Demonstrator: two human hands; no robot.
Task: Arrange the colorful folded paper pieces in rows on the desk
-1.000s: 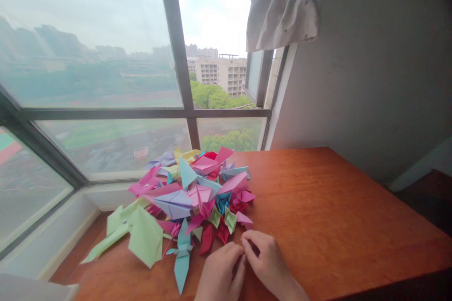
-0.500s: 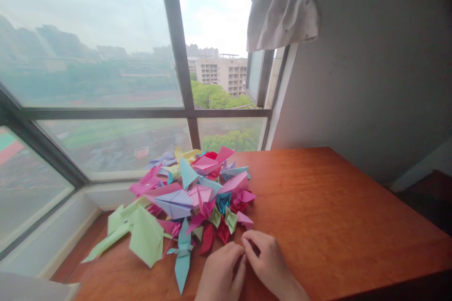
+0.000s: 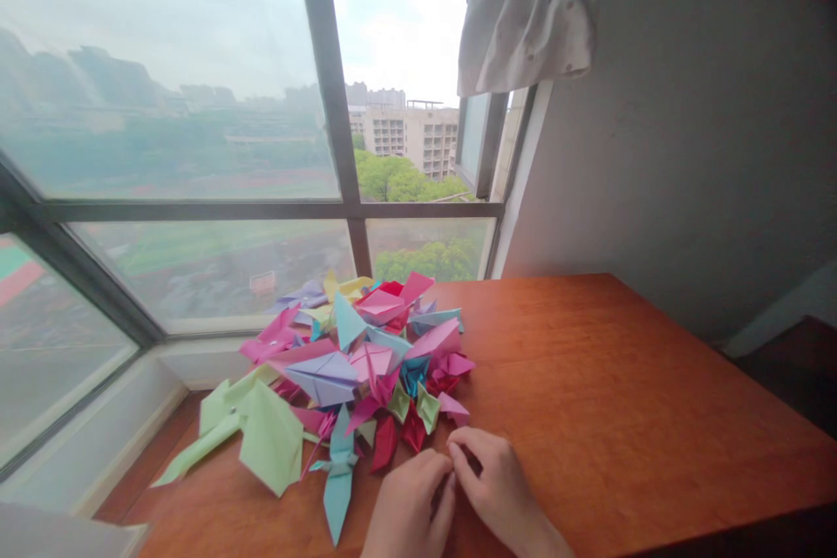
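My left hand (image 3: 406,507) and my right hand (image 3: 498,488) rest together on the wooden table (image 3: 621,418) near its front edge. Their fingertips meet in a pinch, and whatever sits between them is hidden. Just beyond the fingers lies a heap of colourful folded paper figures (image 3: 357,357) in pink, blue, green, purple and red. A blue folded crane (image 3: 339,475) lies left of my left hand. A large light-green folded piece (image 3: 261,432) lies further left.
A big window (image 3: 196,148) with a dark frame runs behind the heap. A white cloth (image 3: 527,9) hangs at the upper right. A grey wall (image 3: 686,131) borders the table on the right.
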